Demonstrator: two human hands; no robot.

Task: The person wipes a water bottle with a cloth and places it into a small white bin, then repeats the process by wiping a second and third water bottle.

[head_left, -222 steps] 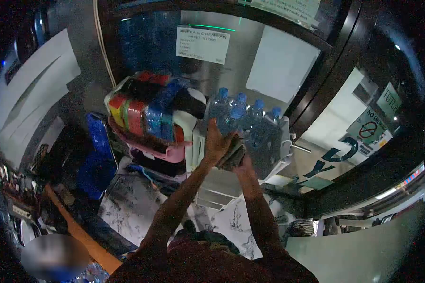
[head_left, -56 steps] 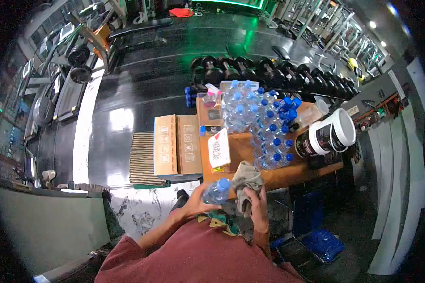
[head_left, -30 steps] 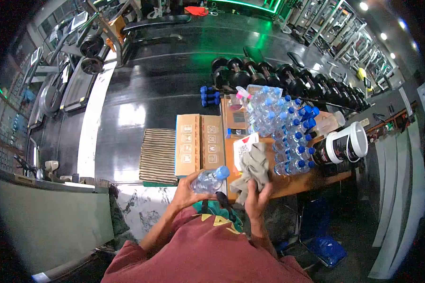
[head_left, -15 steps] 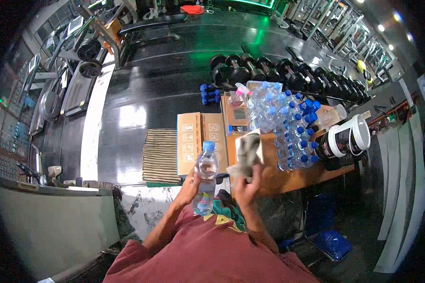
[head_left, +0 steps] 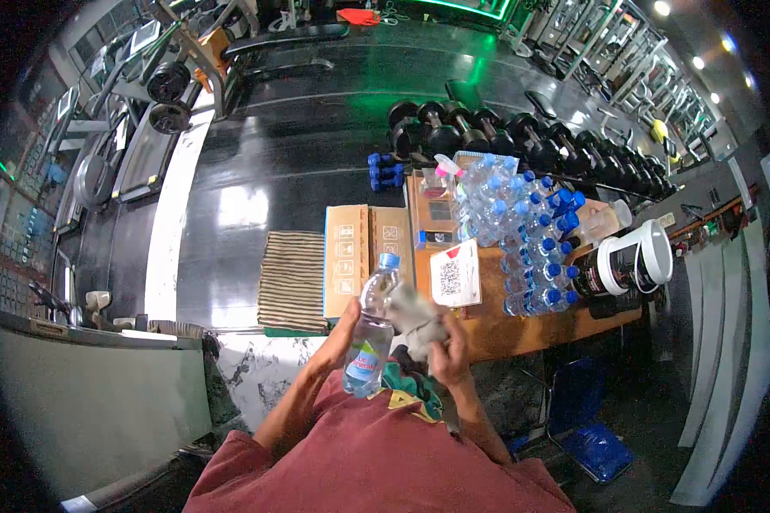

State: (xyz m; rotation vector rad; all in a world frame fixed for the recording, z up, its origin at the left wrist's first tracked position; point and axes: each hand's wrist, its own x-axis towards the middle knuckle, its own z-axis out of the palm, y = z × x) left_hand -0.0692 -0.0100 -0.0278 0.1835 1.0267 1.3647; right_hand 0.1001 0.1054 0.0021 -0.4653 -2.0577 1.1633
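Note:
A clear plastic water bottle [head_left: 364, 357] with a blue cap stands near upright in front of my body. My left hand [head_left: 346, 329] is wrapped round its side. My right hand [head_left: 451, 349] grips a greyish cloth [head_left: 417, 323], blurred by motion, whose far end reaches the bottle's upper right side. Just beyond the cloth, a white card with a QR code [head_left: 456, 275] lies on the wooden table [head_left: 530, 329]. Behind my left hand is a brown cardboard box [head_left: 346, 256] with printed symbols.
Many blue-capped bottles [head_left: 543, 256] crowd the table's right half, beside white-and-black tubs [head_left: 612, 267]. A striped mat [head_left: 291, 278] lies left of the box. Dumbbells [head_left: 522, 141] line a rack behind. A blue chair [head_left: 597, 449] stands at lower right.
My right hand has brought the cloth left and down, from over the card to the bottle, so the QR code now shows. My left hand keeps hold of the bottle, its label now more visible.

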